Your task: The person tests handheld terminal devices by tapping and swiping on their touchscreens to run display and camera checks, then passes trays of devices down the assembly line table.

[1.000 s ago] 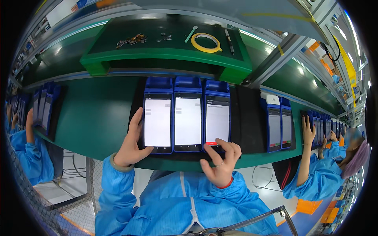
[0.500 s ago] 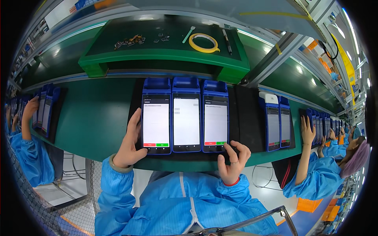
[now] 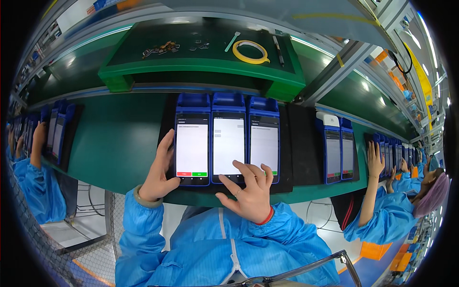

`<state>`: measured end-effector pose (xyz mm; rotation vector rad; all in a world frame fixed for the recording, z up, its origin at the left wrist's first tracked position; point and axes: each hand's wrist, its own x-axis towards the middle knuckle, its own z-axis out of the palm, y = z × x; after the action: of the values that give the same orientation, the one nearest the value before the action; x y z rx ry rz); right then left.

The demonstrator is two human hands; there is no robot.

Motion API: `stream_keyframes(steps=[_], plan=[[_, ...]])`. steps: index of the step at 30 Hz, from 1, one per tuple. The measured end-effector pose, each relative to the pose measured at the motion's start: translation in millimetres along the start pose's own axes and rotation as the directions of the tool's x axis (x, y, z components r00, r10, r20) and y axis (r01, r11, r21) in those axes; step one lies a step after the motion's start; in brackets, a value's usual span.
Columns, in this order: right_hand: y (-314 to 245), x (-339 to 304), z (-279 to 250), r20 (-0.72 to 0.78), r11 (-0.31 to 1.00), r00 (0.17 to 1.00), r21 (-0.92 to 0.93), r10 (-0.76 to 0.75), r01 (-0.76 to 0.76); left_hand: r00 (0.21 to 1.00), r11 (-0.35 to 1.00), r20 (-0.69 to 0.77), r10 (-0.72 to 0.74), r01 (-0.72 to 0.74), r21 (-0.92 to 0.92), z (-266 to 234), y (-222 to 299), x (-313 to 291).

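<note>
Three blue handheld payment terminals lie side by side with lit screens: the left terminal (image 3: 192, 148), the middle terminal (image 3: 228, 143) and the right terminal (image 3: 264, 143). My left hand (image 3: 157, 177) rests against the left terminal's edge, fingers stretched along its side and thumb by the bottom corner. Over the lower part of the middle terminal is my right hand (image 3: 249, 191), fingers spread and holding nothing. One fingertip is at the bottom of that screen; whether it presses I cannot tell. The same hand partly covers the right terminal's lower end.
Behind the terminals stands a green raised shelf (image 3: 201, 71) bearing a yellow tape roll (image 3: 251, 51), a pen (image 3: 278, 50) and small loose parts (image 3: 162, 49). Two more terminals (image 3: 338, 150) lie to the right on a black mat (image 3: 305, 143). Co-workers' hands are at both sides.
My right hand has moved left, from the right terminal's bottom corner to the middle terminal, its fingers spreading. The left hand stays beside the left terminal. The right terminal's screen looks dimmer.
</note>
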<state>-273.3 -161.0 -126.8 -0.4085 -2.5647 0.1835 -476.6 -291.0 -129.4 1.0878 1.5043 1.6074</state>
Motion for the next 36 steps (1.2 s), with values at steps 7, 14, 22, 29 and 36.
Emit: stream_keyframes(steps=[7,14,22,29,36], plan=[[12,-12,-17,-0.124,0.994,0.987,0.064,0.100,-0.093,1.000,1.000,-0.003,0.014,-0.014,0.027,-2,0,-2],[33,-39,-17,-0.196,0.959,0.940,0.107,0.281,-0.264,0.999,0.995,-0.030,0.020,-0.017,0.097,8,2,1],[36,-48,-19,-0.242,0.949,0.918,0.121,0.313,-0.292,0.989,0.948,-0.096,0.110,-0.075,0.308,13,-4,3],[23,-24,-17,-0.124,0.992,0.985,0.007,0.122,-0.122,0.986,0.943,-0.120,0.117,-0.072,0.325,16,-9,4],[22,-21,-11,-0.118,0.986,0.979,-0.024,0.163,-0.167,0.986,0.937,-0.094,0.139,-0.100,0.334,13,-10,3]])
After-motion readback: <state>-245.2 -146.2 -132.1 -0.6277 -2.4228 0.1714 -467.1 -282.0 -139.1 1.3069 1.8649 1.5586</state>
